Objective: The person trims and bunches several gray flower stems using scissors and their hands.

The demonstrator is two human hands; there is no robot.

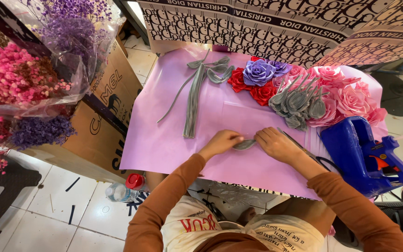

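- Nearest in, down on the tiled floor: a clear plastic bottle with a red cap [126, 186] lies just under the counter's edge.
- Up on the lilac paper sheet [164, 140] covering the counter, both hands meet over one small grey leaf [244, 144].
- Left hand [222, 141]: fingertips pinched on the leaf's left end, grip closed on it.
- Right hand [276, 143]: fingers curled down, clasping the leaf's right end.
- Just right of that hand, a blue glue gun [362, 156] with an orange trigger rests at the sheet's edge.
- To the left, a brown cardboard box [103, 116] with dark lettering stands against the counter.
- Further out, a bundle of grey stems [193, 100] lies mid-sheet, leaves fanned at its top.
- Beyond, red, purple and pink paper roses [304, 84] cluster together, with grey leaf picks on them.
- Far back: black-and-white printed wrapping paper [257, 28]; far left, pink and purple dried flowers in clear sleeves [19, 79].
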